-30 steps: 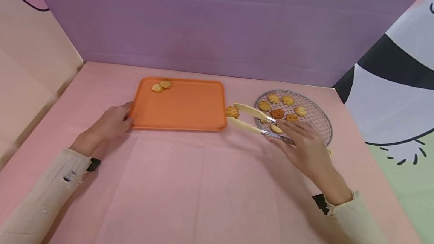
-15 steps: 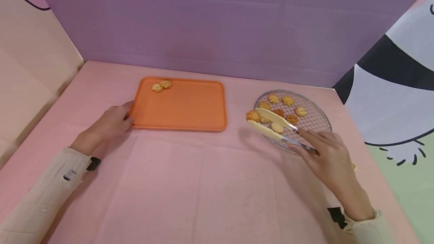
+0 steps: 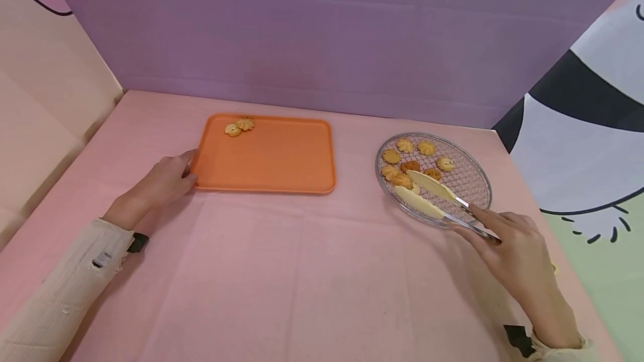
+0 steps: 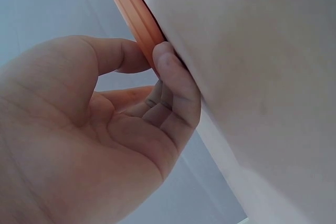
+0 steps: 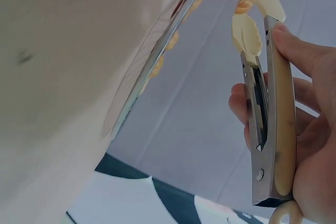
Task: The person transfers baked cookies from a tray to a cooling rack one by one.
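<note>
My left hand (image 3: 160,186) pinches the left edge of an orange tray (image 3: 266,161), with thumb and fingers on its rim in the left wrist view. Two cookies (image 3: 238,127) lie in the tray's far left corner. My right hand (image 3: 518,253) grips a pair of tongs (image 5: 282,108) with cream tips and metal arms. A ridged cookie (image 5: 244,1) sits at the tong tips in the right wrist view. In the head view that cookie (image 3: 401,181) is over the left front part of a round wire rack (image 3: 470,180); whether it touches the mesh is unclear.
Several other cookies (image 3: 426,148) lie on the rack, some ridged, some with faces. Pink cloth covers the table (image 3: 302,272). A purple wall (image 3: 302,32) stands behind it. Something small and yellow (image 3: 554,267) shows beside my right wrist, partly hidden.
My right hand has moved right and nearer, taking the tongs and cookie from beside the tray's right edge to over the rack. My left hand and the tray have stayed put.
</note>
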